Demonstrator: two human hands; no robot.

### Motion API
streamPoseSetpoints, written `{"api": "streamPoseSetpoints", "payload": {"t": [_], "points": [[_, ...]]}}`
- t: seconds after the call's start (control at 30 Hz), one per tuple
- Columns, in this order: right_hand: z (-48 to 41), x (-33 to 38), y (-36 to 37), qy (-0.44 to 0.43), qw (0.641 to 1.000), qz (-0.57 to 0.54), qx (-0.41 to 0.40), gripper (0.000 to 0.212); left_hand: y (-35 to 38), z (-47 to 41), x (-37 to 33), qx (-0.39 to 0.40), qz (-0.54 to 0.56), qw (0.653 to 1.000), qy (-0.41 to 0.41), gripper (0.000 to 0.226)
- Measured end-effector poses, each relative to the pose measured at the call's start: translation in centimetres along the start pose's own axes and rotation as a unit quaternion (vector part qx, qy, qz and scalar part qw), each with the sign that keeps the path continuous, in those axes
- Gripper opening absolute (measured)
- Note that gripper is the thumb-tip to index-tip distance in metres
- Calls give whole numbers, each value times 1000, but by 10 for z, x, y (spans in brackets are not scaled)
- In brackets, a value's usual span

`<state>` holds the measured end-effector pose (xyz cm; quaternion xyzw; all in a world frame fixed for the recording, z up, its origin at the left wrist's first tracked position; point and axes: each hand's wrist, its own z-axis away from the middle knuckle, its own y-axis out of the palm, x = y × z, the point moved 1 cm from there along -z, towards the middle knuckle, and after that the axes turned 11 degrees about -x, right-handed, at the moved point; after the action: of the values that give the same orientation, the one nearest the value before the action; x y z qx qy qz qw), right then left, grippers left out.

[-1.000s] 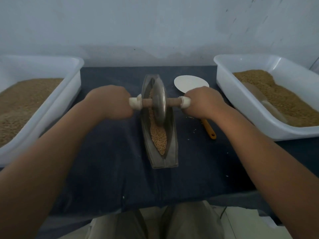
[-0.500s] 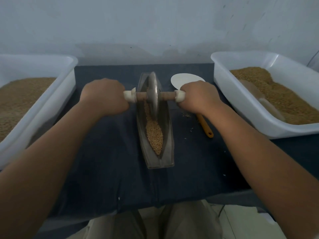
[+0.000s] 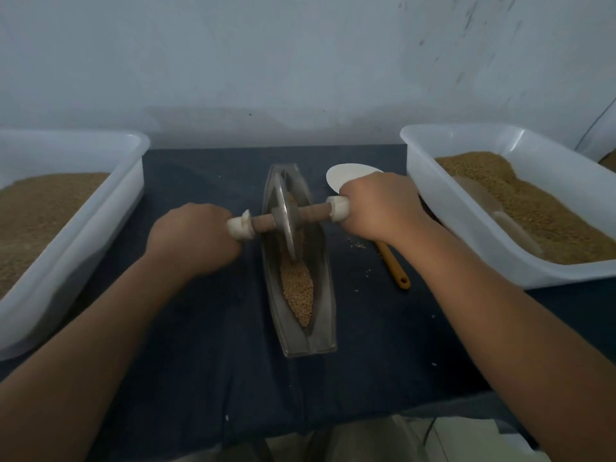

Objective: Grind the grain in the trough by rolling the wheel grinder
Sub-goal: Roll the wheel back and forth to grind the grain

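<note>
A narrow boat-shaped metal trough (image 3: 321, 315) lies lengthwise on the dark cloth in the middle of the table. Brown grain (image 3: 296, 288) fills its groove, heaped toward the near end. The wheel grinder (image 3: 286, 217), a thin metal disc on a wooden axle with pale end caps, stands in the far half of the trough and is skewed, its right end farther away. My left hand (image 3: 193, 240) grips the left handle. My right hand (image 3: 378, 206) grips the right handle.
A white tub of grain (image 3: 100, 208) stands at the left. At the right, another white tub (image 3: 430, 181) holds grain and a scoop. A white spoon with an orange handle (image 3: 395, 266) lies right of the trough. Loose grains dot the cloth (image 3: 206, 345).
The wheel has stayed in the far half of the trough. Its axle has twisted: my left hand has come nearer and my right hand has gone farther away.
</note>
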<state>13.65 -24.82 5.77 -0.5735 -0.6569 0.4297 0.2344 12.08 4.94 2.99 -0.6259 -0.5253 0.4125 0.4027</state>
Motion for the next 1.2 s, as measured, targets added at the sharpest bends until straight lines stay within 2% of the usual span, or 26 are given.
{"api": "streamPoseSetpoints", "payload": {"t": [0.07, 0.13, 0.2, 0.27, 0.33, 0.4, 0.47, 0.57, 0.67, 0.77, 0.87, 0.9, 0.97, 1.07, 1.13, 1.2], "points": [[-3, 1, 3, 3, 1000, -7, -12, 41, 0, -4, -3, -17, -4, 1000, -3, 24], [-1, -2, 1, 10, 999, -27, 20, 36, -6, -6, -2, 21, 2, 999, 33, 19], [8, -6, -8, 16, 989, -60, 135, 25, -17, -3, 1, 83, 9, 993, 83, 17], [24, -11, -19, 26, 963, -96, 252, 21, -26, 7, 4, 133, 19, 983, 123, 16], [38, -14, -24, 32, 949, -119, 290, 24, -27, 16, 6, 139, 32, 980, 137, 15], [38, -14, -18, 33, 964, -104, 241, 25, -22, 9, 3, 100, 12, 986, 129, 21], [26, -9, -3, 39, 987, -57, 145, 27, -17, -10, -3, 39, -28, 994, 98, 23], [-1, -3, 16, 64, 996, -33, 54, 32, -13, -35, -11, -23, -55, 996, 67, 22], [-6, -7, 19, 63, 995, -27, 73, 39, -15, -37, -13, 13, -40, 996, 83, 20], [18, -10, 0, 28, 990, -66, 122, 31, -24, -14, -4, 101, -17, 988, 117, 18], [47, -11, -23, 1, 974, -100, 202, 28, -33, 21, 4, 116, 13, 982, 151, 7], [52, -12, -25, -1, 971, -102, 214, 29, -33, 26, 5, 111, 9, 981, 160, 14], [50, -12, -19, 9, 976, -98, 196, 30, -27, 18, 4, 98, -16, 983, 156, 24], [22, -5, -1, 45, 993, -49, 98, 36, -17, -16, -5, 66, -50, 992, 94, 29], [0, 0, 8, 54, 997, -25, 38, 30, -15, -34, -10, 17, -58, 996, 58, 28], [-12, 3, 10, 50, 998, -26, 41, 26, -15, -40, -13, 5, -58, 997, 55, 26]]}}
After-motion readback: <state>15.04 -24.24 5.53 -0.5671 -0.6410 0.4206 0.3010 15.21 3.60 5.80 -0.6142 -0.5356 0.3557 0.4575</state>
